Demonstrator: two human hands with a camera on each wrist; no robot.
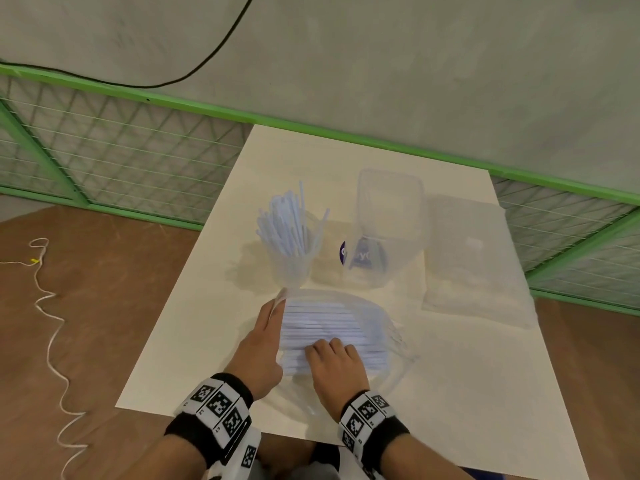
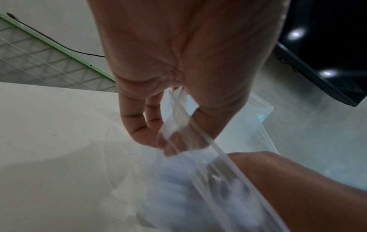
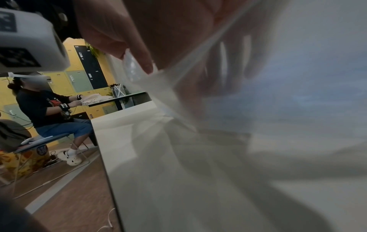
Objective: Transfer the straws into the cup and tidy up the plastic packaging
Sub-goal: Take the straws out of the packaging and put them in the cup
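Note:
A clear plastic bag (image 1: 367, 317) full of pale blue-white straws (image 1: 322, 323) lies on the white table (image 1: 467, 393) in front of me. My left hand (image 1: 276, 304) pinches the bag's open edge and lifts it; in the left wrist view the left hand (image 2: 166, 135) holds the bag's mouth strip (image 2: 178, 116) between thumb and fingers. My right hand (image 1: 327, 349) reaches into the bag's mouth, fingers curled over the straws. Seen through the plastic, the right hand (image 3: 218, 66) is blurred. Behind the bag a clear cup (image 1: 292, 268) stands upright with several straws in it.
A clear lidless plastic box (image 1: 389, 216) stands right of the cup, with a purple label behind it. An empty flat plastic bag (image 1: 474, 261) lies at the table's right. A green mesh fence (image 1: 104, 150) runs behind the table. A white cord (image 1: 52, 323) lies on the floor at the left.

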